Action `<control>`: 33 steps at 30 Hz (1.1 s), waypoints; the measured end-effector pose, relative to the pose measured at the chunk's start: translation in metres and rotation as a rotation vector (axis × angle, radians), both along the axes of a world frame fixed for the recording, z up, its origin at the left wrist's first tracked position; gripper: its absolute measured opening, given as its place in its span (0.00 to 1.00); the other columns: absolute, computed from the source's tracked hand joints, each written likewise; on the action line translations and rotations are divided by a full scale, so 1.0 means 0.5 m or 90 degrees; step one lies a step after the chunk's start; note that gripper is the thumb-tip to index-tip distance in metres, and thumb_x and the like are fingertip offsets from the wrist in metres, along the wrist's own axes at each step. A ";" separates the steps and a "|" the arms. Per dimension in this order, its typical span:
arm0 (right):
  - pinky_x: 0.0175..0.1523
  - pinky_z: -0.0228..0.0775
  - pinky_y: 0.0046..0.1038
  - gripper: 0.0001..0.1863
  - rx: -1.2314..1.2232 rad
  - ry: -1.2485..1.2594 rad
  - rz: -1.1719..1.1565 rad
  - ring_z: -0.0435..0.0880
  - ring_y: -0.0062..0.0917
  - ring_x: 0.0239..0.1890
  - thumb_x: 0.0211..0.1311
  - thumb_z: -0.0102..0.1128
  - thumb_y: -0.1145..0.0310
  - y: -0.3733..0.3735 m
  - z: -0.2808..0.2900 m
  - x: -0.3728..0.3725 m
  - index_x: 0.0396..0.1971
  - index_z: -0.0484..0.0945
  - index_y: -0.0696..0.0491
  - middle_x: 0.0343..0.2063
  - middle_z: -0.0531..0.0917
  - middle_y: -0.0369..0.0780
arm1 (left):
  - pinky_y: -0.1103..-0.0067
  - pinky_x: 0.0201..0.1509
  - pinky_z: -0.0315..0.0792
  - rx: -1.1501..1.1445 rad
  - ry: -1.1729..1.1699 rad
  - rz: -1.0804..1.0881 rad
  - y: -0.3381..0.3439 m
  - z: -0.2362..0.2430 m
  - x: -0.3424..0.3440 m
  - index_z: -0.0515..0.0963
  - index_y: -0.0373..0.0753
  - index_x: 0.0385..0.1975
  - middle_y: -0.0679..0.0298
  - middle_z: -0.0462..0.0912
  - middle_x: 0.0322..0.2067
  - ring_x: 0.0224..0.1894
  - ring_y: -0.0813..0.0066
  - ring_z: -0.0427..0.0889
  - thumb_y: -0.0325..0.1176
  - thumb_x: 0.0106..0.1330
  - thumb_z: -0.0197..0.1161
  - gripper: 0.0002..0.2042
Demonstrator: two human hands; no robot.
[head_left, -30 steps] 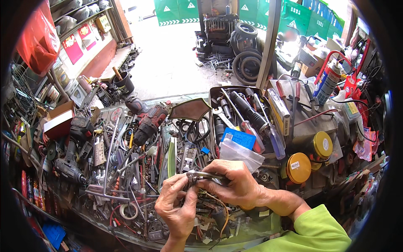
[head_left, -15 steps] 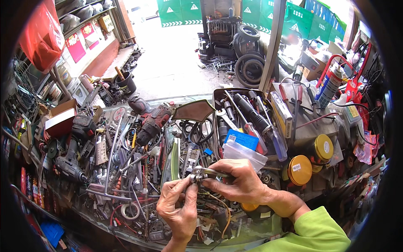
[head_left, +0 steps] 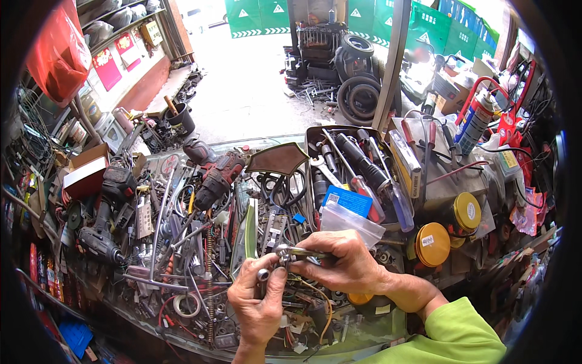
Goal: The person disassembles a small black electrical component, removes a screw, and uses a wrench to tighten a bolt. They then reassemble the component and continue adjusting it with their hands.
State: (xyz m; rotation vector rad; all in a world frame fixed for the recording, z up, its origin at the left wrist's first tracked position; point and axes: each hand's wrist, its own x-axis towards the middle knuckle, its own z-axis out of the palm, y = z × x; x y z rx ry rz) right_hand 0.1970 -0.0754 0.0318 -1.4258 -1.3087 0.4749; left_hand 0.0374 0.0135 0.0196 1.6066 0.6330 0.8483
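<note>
Above the cluttered bench, my right hand is closed round the handle of a shiny metal ratchet wrench, whose rounded head points left. My left hand is closed, thumb and fingers pinching a small metal socket with its round hollow end toward me. The socket is close under the ratchet's head; fingers hide whether they are joined. Just beyond my hands lie a clear plastic bag and a blue card.
Two cordless drills, one red and black, one dark, lie left among loose tools. A tool-filled tray stands beyond my right hand. Yellow-lidded jars and a spray can are at right. Tyres stand on the floor beyond.
The metal piece in my left fingers has turned and shifted left and down, so its hollow end now shows. My right hand keeps its hold on the ratchet wrench, nearly in place.
</note>
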 end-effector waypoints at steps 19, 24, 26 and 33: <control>0.34 0.72 0.20 0.11 -0.041 0.123 0.070 0.80 0.14 0.31 0.61 0.68 0.73 -0.007 -0.004 -0.009 0.41 0.81 0.61 0.29 0.85 0.39 | 0.90 0.26 0.59 -0.126 0.045 -0.006 0.004 0.015 -0.017 0.79 0.31 0.34 0.74 0.75 0.23 0.24 0.92 0.66 0.29 0.67 0.63 0.06; 0.34 0.72 0.20 0.11 -0.031 0.119 0.033 0.80 0.13 0.31 0.59 0.69 0.73 -0.005 -0.002 -0.016 0.40 0.81 0.60 0.29 0.84 0.38 | 0.90 0.24 0.59 -0.088 0.037 0.024 -0.008 0.034 -0.006 0.79 0.32 0.38 0.73 0.77 0.26 0.24 0.93 0.67 0.28 0.68 0.62 0.06; 0.35 0.72 0.19 0.11 -0.037 0.132 0.018 0.80 0.13 0.32 0.58 0.70 0.73 -0.006 -0.002 -0.018 0.40 0.81 0.60 0.30 0.84 0.38 | 0.89 0.25 0.61 -0.096 0.027 0.000 -0.005 0.029 -0.009 0.80 0.32 0.39 0.71 0.79 0.29 0.25 0.91 0.68 0.26 0.68 0.61 0.05; 0.40 0.73 0.20 0.12 -0.038 0.116 0.044 0.81 0.17 0.35 0.54 0.71 0.77 -0.007 -0.002 -0.016 0.39 0.81 0.60 0.33 0.84 0.40 | 0.86 0.27 0.62 -0.030 0.065 0.024 -0.001 0.013 -0.010 0.78 0.32 0.33 0.71 0.76 0.24 0.23 0.88 0.67 0.30 0.69 0.62 0.07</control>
